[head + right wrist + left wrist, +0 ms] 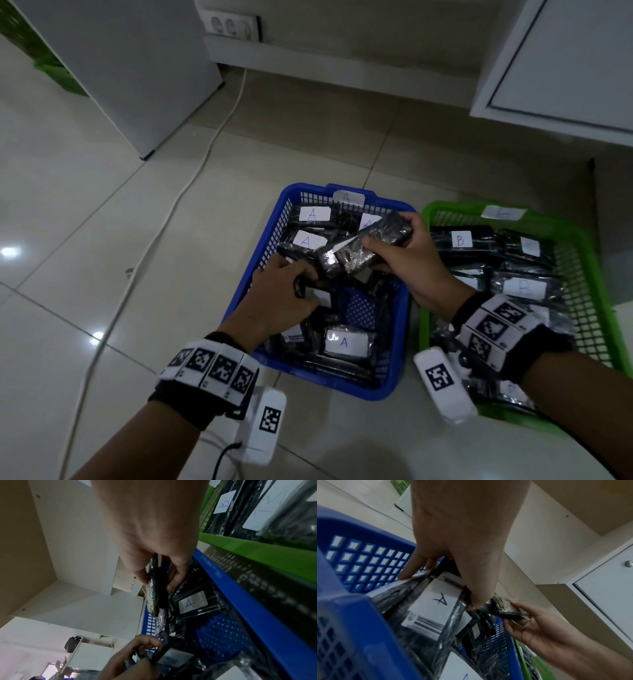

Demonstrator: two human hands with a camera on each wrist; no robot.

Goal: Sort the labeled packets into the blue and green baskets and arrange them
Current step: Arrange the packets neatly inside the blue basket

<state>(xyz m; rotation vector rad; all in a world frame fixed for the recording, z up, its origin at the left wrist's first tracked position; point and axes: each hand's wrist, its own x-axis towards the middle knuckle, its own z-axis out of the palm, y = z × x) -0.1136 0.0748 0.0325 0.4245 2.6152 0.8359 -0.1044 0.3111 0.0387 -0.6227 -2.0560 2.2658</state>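
Observation:
A blue basket [260, 253] on the floor holds several black packets with white "A" labels. To its right, a green basket [596, 274] holds black packets labelled "B" [460, 240]. My right hand [404, 255] grips a black wrapped packet [373, 241] above the blue basket; its label faces away. The same packet [154, 592] shows edge-on in the right wrist view. My left hand [284, 291] is down inside the blue basket, fingers and thumb holding an "A" packet [436, 608] by its edges.
A white cable [191, 178] runs across the tiled floor left of the baskets to a wall socket [233, 25]. White cabinets [561, 61] stand behind and to the right. A patch of the blue basket's bare floor [361, 308] shows between packets.

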